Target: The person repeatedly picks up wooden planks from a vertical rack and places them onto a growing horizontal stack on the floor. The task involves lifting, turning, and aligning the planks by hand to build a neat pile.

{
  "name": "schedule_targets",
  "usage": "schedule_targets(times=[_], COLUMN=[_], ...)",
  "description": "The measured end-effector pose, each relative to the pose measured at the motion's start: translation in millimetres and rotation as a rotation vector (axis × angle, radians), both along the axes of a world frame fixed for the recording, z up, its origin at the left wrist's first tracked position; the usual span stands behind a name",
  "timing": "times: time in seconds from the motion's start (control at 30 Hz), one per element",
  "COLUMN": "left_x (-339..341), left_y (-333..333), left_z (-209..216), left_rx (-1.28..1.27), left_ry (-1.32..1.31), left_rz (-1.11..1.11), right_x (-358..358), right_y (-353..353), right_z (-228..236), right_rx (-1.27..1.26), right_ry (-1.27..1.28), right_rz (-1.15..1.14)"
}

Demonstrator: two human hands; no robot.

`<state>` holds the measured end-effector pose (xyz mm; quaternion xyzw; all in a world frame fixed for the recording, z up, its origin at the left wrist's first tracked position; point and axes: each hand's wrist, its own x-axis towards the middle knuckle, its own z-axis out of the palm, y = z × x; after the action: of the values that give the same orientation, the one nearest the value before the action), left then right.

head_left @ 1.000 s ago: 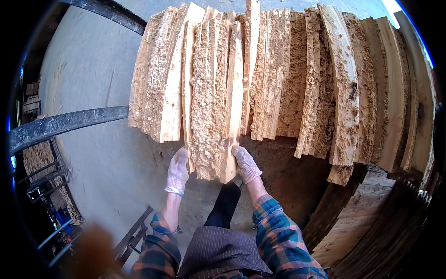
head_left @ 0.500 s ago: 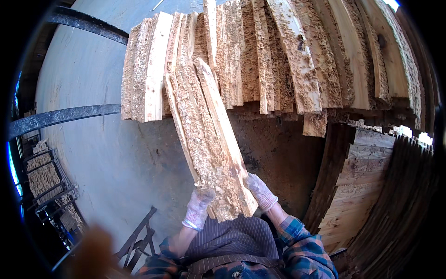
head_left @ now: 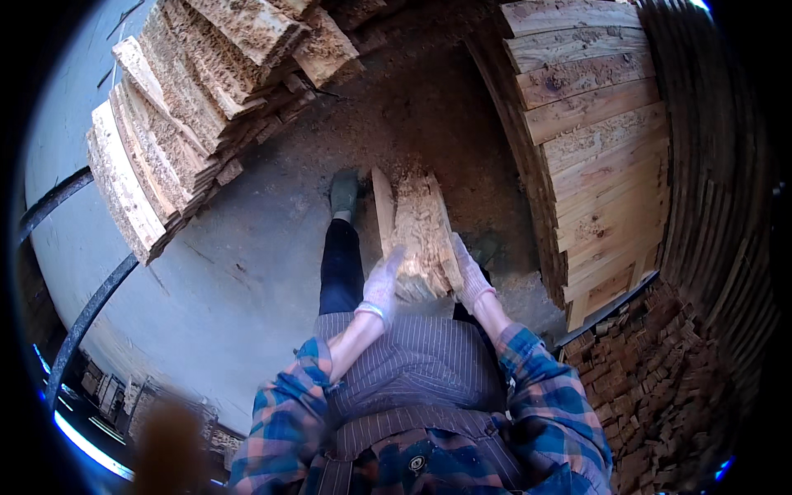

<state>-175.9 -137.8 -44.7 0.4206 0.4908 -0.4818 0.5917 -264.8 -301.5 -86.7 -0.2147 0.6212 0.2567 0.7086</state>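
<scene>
Left hand: gloved left hand (head_left: 382, 285) raised in front of the apron, forearm bent up from a plaid sleeve; fingers wrapped on the left edge of the rough slab (head_left: 417, 239); gripping it.
Right hand: gloved right hand (head_left: 470, 276) pressed flat along the slab's right edge, forearm angled inward; holding the slab.
Slab: bark-faced wood piece held between both hands, lengthwise away from the body, above the dirt floor (head_left: 429, 124); just right of the person's boot (head_left: 343, 192).
Left stack: pile of slabs (head_left: 177, 107) well apart to the upper left.
Right stack: stacked planks (head_left: 590, 157) near, to the right.
</scene>
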Motion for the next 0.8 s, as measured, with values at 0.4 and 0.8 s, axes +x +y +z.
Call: schedule_targets(times=[0.4, 0.8], left_x=[-9.2, -41.3], left_y=[4.7, 4.6], left_z=[-126.6, 60.8], left_rx=[-0.089, 0.147], left_ry=[0.169, -0.161], left_rz=[-0.051, -0.427], right_x=[-34.4, -119.3], right_y=[8.0, 85.0], right_z=[-156.2, -69.8], right_rx=[-0.031, -0.056], right_ry=[-0.097, -0.462], right_rz=[-0.266, -0.321])
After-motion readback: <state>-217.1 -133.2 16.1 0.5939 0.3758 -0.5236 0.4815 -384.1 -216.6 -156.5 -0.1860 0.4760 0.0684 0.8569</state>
